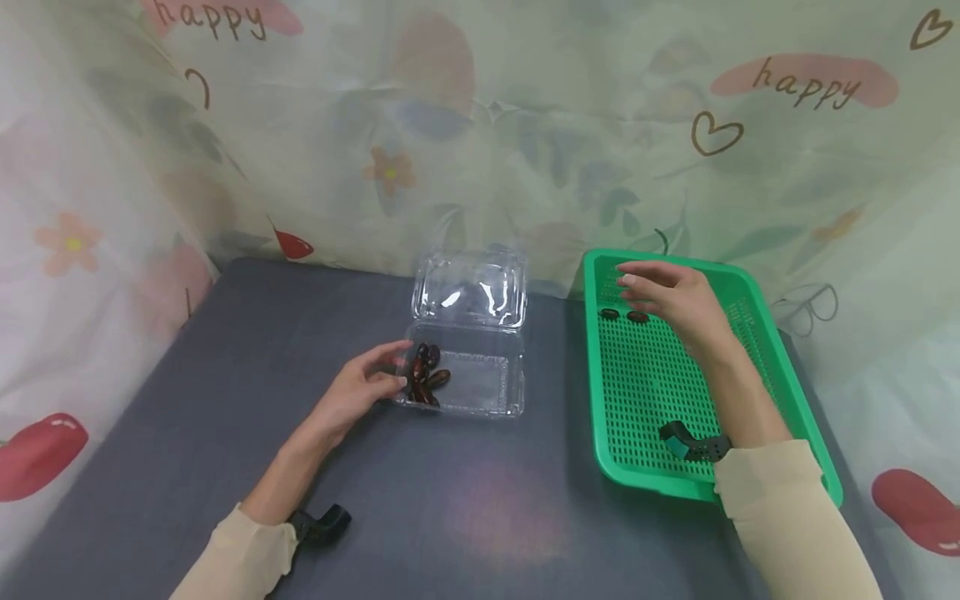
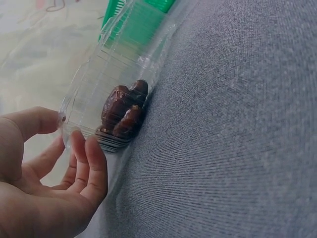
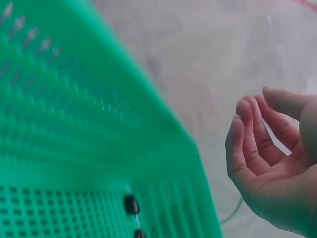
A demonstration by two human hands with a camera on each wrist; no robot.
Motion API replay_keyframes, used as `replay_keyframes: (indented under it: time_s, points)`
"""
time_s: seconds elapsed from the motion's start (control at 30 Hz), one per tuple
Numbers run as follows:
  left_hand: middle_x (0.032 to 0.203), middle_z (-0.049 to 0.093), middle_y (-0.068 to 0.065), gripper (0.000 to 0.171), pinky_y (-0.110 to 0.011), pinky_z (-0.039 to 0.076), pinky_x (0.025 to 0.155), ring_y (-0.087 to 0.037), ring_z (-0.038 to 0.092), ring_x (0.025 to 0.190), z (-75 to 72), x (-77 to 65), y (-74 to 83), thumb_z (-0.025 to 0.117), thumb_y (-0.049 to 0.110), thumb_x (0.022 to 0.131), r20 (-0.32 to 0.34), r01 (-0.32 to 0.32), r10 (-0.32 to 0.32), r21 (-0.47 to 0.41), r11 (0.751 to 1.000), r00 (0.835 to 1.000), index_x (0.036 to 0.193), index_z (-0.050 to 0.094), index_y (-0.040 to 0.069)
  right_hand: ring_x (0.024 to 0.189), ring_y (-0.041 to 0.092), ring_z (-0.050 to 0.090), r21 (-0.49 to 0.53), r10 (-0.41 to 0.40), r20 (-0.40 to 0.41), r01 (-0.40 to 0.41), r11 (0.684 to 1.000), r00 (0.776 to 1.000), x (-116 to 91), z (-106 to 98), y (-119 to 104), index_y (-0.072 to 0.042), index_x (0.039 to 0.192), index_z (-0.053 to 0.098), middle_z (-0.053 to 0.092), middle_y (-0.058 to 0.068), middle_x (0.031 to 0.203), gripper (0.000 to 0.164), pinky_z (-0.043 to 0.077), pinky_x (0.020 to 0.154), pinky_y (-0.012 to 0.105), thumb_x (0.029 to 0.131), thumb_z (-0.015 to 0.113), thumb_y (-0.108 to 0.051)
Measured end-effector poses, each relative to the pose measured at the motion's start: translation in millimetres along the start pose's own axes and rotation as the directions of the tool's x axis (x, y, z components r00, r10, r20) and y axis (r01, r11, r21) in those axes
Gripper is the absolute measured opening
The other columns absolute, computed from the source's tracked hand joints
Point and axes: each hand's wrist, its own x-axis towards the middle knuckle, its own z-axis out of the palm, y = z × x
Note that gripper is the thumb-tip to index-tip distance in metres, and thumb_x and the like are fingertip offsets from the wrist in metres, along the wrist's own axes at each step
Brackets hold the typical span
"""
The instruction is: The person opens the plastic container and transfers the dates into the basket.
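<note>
A clear plastic clamshell container [image 1: 474, 383] lies with its lid [image 1: 471, 290] raised at the back. Several glossy dark brown dates [image 1: 425, 377] are gathered at its left end. There my left hand [image 1: 363, 385] holds the side wall, the thumb at the rim. The left wrist view shows the dates [image 2: 121, 111] through the plastic, just beyond the curled fingertips. My right hand [image 1: 675, 296] is raised over the back part of a green basket [image 1: 594, 375]. Its fingers are loosely bent, and no object shows between them in the right wrist view.
Two dark dates [image 1: 637, 317] lie inside the basket near its back left corner. A grey cloth [image 1: 480, 500] covers the table. Behind it hangs a patterned curtain [image 1: 525, 150], close to the container lid and basket. A black band [image 1: 705, 448] circles the right wrist.
</note>
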Motion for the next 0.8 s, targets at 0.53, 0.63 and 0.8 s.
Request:
replay_keyframes:
  time_s: [0.53,0.63,0.8]
  points:
    - [0.125,0.051,-0.015,0.055,-0.033,0.054,0.08,-0.022,0.063,0.091,-0.6,1.7,-0.7,0.063,0.005,0.093,-0.012,-0.006,0.006,0.004,1.0,1.0,0.146,0.049,0.014,0.099,0.022,0.068,0.095,-0.11,0.097,0.1,0.99,0.989,-18,69,-20,-0.005,0.128,0.065,0.068,0.009,0.119,0.038,0.053,0.09,0.036,0.094,0.071,-0.021]
    - [0.126,0.051,-0.015,0.055,-0.034,0.054,0.081,-0.022,0.063,0.091,-0.4,1.2,-1.5,0.063,0.005,0.094,-0.01,0.001,-0.001,-0.001,1.0,1.0,0.146,0.049,0.016,0.097,0.021,0.069,0.093,-0.117,0.103,0.108,0.99,0.988,-21,82,-23,-0.002,0.127,0.064,0.067,0.012,0.12,0.037,0.053,0.089,0.037,0.093,0.071,-0.016]
    - [0.127,0.05,-0.016,0.055,-0.034,0.054,0.082,-0.021,0.063,0.094,-2.7,-1.7,-1.7,0.063,0.006,0.094,-0.011,-0.009,0.009,0.008,1.0,1.0,0.146,0.049,0.015,0.097,0.022,0.07,0.078,-0.118,0.14,0.108,0.991,0.983,-26,105,-26,-0.002,0.124,0.066,0.068,0.013,0.119,0.035,0.054,0.087,0.037,0.091,0.073,-0.012]
